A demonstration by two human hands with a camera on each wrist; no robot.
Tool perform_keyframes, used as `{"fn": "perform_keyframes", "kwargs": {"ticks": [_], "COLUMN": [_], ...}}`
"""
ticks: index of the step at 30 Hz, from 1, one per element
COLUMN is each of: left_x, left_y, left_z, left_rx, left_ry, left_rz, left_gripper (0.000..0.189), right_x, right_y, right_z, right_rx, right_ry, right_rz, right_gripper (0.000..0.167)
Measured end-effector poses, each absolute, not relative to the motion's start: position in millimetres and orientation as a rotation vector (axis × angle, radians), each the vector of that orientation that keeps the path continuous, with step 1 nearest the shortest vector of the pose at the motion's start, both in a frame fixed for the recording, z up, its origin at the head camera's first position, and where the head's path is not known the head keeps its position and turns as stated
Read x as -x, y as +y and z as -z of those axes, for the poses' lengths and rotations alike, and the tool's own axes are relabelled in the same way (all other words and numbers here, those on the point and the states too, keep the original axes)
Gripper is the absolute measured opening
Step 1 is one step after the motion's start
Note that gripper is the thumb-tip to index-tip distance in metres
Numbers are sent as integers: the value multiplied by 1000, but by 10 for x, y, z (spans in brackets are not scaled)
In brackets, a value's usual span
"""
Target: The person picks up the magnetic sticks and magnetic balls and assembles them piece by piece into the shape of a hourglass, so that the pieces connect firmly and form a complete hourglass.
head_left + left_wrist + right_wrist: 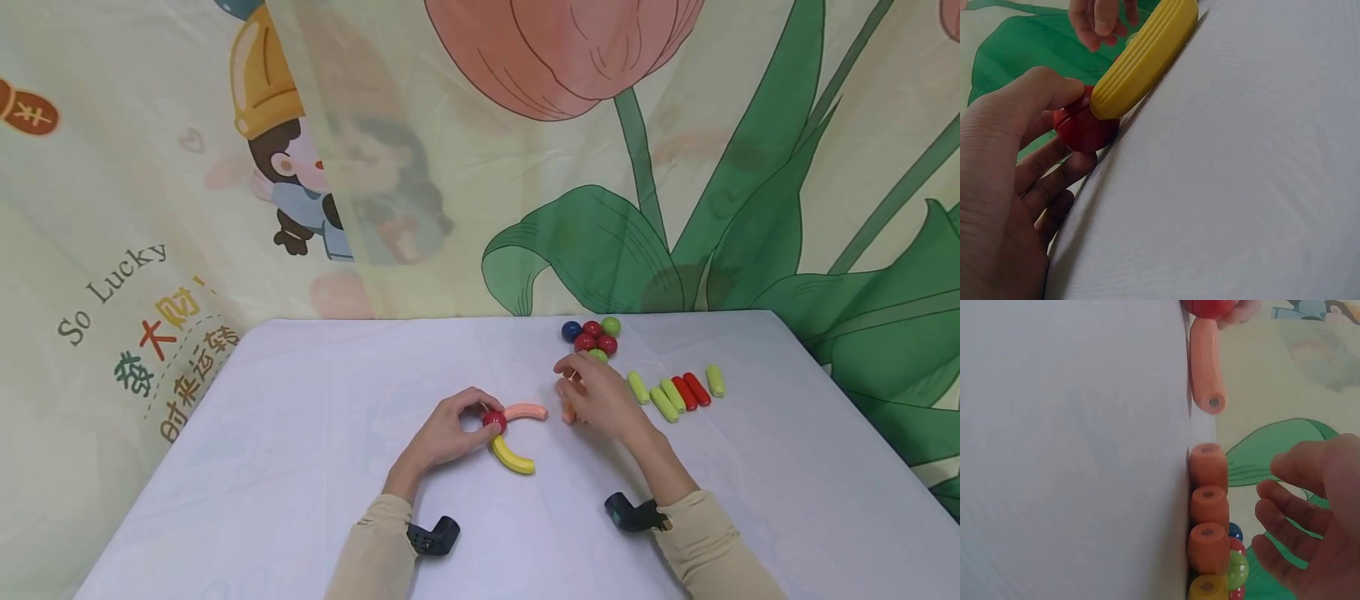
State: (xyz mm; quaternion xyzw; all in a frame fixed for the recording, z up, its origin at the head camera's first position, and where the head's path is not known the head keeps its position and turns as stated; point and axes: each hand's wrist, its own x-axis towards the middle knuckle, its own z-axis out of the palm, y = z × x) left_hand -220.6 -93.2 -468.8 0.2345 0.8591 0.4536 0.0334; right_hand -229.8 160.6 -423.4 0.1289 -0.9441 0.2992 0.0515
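The right wrist view shows what the head view largely conceals behind the right hand (600, 398): a row of three orange pieces (1209, 506) and a yellow piece (1208, 589), standing side by side on the white table (300, 475). It also shows a dark hole in the free end of the pink curved rod (1206, 365). The left wrist view shows a seam around the red ball (1085, 128).

The left hand (448, 429) clamps this ball between thumb and fingers. The pink rod extends right from the ball; the yellow curved rod (513, 458) extends to the near right. Both rods lie outside the grip.

The right hand's fingers are apart, above the orange pieces and not touching them. Far of this hand lies a ball cluster (585, 342); to its right, green and red short rods (684, 392).
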Motion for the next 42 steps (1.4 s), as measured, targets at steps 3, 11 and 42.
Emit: {"fn": "perform_keyframes", "kwargs": {"ticks": [3, 11, 42], "left_x": [2203, 2204, 2191], "left_y": [-934, -933, -934], "left_z": [4684, 4686, 4684], "left_rx": [-718, -724, -743], "left_ry": [2639, 2625, 2623], "left_rz": [-1401, -1420, -1425], "left_gripper": [21, 21, 22], "right_x": [2318, 2358, 2486], "right_y": [1662, 1763, 2085], "right_z": [4244, 4263, 4404], "right_rx": [-375, -298, -220], "right_ry": [-2841, -2809, -2853], "right_rz": [-882, -941, -960], "right_gripper": [21, 24, 45]}}
